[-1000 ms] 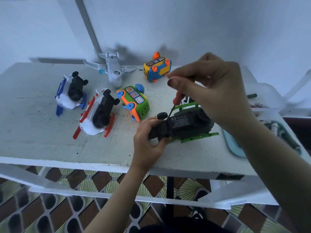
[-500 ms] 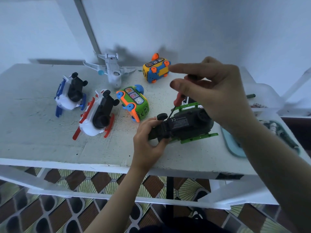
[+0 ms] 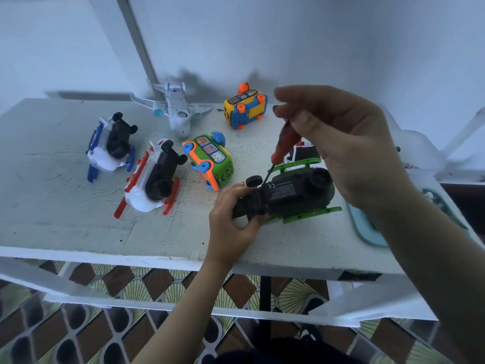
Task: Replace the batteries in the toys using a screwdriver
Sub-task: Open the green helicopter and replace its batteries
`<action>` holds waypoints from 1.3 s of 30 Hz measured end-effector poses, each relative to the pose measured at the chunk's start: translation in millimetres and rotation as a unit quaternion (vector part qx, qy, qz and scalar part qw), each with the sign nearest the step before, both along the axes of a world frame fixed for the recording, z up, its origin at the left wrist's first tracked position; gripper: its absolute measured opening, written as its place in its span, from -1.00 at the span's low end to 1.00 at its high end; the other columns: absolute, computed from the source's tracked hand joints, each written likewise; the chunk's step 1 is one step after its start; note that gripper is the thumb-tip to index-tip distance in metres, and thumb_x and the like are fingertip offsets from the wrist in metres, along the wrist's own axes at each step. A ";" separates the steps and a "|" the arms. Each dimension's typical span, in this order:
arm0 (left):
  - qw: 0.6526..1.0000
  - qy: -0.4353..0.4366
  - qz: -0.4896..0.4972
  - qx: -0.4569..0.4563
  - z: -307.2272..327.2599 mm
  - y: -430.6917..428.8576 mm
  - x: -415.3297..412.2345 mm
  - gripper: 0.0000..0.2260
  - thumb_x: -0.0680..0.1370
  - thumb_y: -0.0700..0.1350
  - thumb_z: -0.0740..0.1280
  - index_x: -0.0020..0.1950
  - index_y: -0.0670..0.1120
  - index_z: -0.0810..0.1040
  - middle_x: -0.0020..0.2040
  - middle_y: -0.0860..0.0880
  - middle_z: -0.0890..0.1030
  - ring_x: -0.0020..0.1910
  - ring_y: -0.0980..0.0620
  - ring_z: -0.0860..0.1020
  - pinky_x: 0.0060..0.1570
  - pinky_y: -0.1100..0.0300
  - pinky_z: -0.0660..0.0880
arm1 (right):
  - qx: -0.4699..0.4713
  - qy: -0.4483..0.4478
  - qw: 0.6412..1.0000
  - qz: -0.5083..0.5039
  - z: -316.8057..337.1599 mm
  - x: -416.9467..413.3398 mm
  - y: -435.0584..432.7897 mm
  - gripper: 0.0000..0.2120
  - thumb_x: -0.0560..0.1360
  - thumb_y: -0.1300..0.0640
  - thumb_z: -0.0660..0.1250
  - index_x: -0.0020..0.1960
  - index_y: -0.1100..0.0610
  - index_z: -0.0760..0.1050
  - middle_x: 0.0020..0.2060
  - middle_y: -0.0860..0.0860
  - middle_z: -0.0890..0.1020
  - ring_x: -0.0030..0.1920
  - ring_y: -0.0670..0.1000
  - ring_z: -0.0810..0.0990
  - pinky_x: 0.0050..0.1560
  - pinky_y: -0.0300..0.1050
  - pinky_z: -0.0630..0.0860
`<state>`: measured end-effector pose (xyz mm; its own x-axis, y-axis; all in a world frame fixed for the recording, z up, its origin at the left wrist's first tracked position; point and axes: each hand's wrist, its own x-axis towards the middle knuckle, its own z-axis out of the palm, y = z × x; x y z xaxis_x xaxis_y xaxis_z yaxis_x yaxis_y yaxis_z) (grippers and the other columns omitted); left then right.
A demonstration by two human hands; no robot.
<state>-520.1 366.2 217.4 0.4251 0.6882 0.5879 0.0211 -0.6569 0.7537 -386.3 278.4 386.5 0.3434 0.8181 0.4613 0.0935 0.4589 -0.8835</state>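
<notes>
Stretching the forefinger out and off the handle since half a second back, loosening the right grip (image 3: 349, 143) yet still pinching the red screwdriver (image 3: 284, 143) near its top between thumb and remaining fingers (resetting between turns, most likely). Keeping the tip planted, unmoved, on the black underside of the green toy (image 3: 294, 193), just beside a small black wheel (image 3: 254, 181). Clutching the near end of that toy with the left grip (image 3: 231, 219), fingers curled round it, steadying it close to the front edge of the counter (image 3: 65, 219), toward the right corner.

Working, seemingly, at the screw of the battery cover; loosening or tightening, impossible to tell. Calling next for closing the forefinger back on the handle, pressing straight down and twisting again, without letting the tip skate off or the toy roll under the push.

Leaving five other toys lying apart from the work: a green-and-orange bus (image 3: 210, 161) just beside the left grip, a yellow-and-blue bus (image 3: 245, 109) and a white aeroplane (image 3: 175, 111) toward the back edge, a red-and-white toy (image 3: 152, 185) and a blue-and-white toy (image 3: 110, 145) toward the left. Hiding part of a teal tray (image 3: 367, 232) at the right edge behind the right forearm. Crowding the shaft only with that small wheel; finding nothing else between tip and cover.
</notes>
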 end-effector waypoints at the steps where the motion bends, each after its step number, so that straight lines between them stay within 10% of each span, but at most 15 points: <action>1: 1.000 -0.002 0.000 0.001 -0.2 0.0 0.2 -0.61 0.38 0.00 0.44 0.17 0.03 0.48 0.13 0.17 0.51 0.15 0.14 0.51 0.10 0.22 0.52 | -0.005 -0.014 1.000 -0.014 -0.6 -0.9 0.0 -0.76 0.48 0.36 0.30 0.12 0.18 0.56 -0.24 0.14 0.59 -0.36 0.34 0.51 -0.27 -0.07 0.55; 8: 1.000 0.001 -0.001 -0.004 -0.1 0.1 0.1 -0.61 0.38 -0.01 0.45 0.17 0.03 0.48 0.13 0.19 0.51 0.16 0.10 0.52 0.12 0.18 0.53 | 0.007 -0.290 0.920 -0.262 -11.7 1.6 -0.6 -0.79 0.56 0.19 0.25 0.11 0.14 0.61 -0.11 0.01 0.62 -0.10 -0.23 0.58 0.04 -0.39 0.42; 14: 1.000 -0.002 -0.001 -0.002 -0.3 0.5 0.3 -0.63 0.38 -0.03 0.46 0.16 0.01 0.51 0.12 0.17 0.52 0.14 0.06 0.54 0.09 0.12 0.55 | -0.010 -0.224 0.964 -0.143 -6.7 -2.0 -4.1 -0.75 0.56 0.32 0.23 0.18 0.17 0.57 -0.27 0.12 0.65 -0.24 0.08 0.64 -0.05 0.04 0.55; 18: 1.000 -0.004 0.001 0.000 -1.6 0.9 0.7 -0.62 0.38 -0.04 0.46 0.16 0.00 0.51 0.12 0.14 0.53 0.14 0.03 0.55 0.08 0.10 0.56 | 0.009 -0.298 0.928 -0.225 -6.5 -8.9 -3.5 -0.71 0.52 0.25 0.33 0.23 0.14 0.56 -0.19 0.08 0.62 -0.23 -0.07 0.59 -0.02 -0.34 0.46; 24: 1.000 -0.002 -0.002 0.002 -0.8 0.1 0.5 -0.62 0.38 -0.02 0.45 0.16 -0.02 0.49 0.12 0.05 0.54 0.13 0.00 0.55 0.09 0.14 0.56 | 0.018 -0.385 0.868 -0.313 -13.7 -10.0 3.9 -0.69 0.57 -0.02 0.24 0.17 0.14 0.60 -0.19 -0.02 0.57 -0.15 -0.12 0.42 -0.02 -0.28 0.34; 28: 1.000 -0.005 -0.002 0.008 -1.3 0.5 0.4 -0.61 0.37 -0.03 0.46 0.16 -0.05 0.51 0.11 0.09 0.53 0.13 0.00 0.55 0.09 0.16 0.55 | -0.033 -0.289 0.940 -0.176 -8.2 -2.0 -0.8 -0.65 0.61 0.22 0.12 0.36 0.21 0.44 0.03 0.14 0.62 -0.04 -0.23 0.55 0.05 -0.35 0.40; 32: 1.000 -0.005 -0.004 0.006 0.2 0.0 0.2 -0.62 0.38 -0.03 0.46 0.15 -0.03 0.50 0.12 0.17 0.51 0.13 0.00 0.54 0.09 0.15 0.55 | -0.013 -0.181 0.983 -0.040 -8.0 -7.6 -4.3 -0.56 0.56 0.40 0.18 0.43 0.26 0.30 0.01 0.23 0.61 -0.15 0.27 0.56 -0.06 0.04 0.56; 39: 1.000 -0.007 -0.007 0.001 -0.5 -0.4 -0.7 -0.62 0.38 -0.04 0.46 0.16 0.03 0.48 0.10 0.04 0.55 0.11 -0.06 0.57 0.04 -0.02 0.57 | -0.003 -0.330 0.917 -0.222 -11.5 -8.6 -6.0 -0.79 0.48 0.08 0.41 0.09 0.12 0.63 -0.23 0.08 0.60 -0.14 -0.20 0.50 0.00 -0.40 0.35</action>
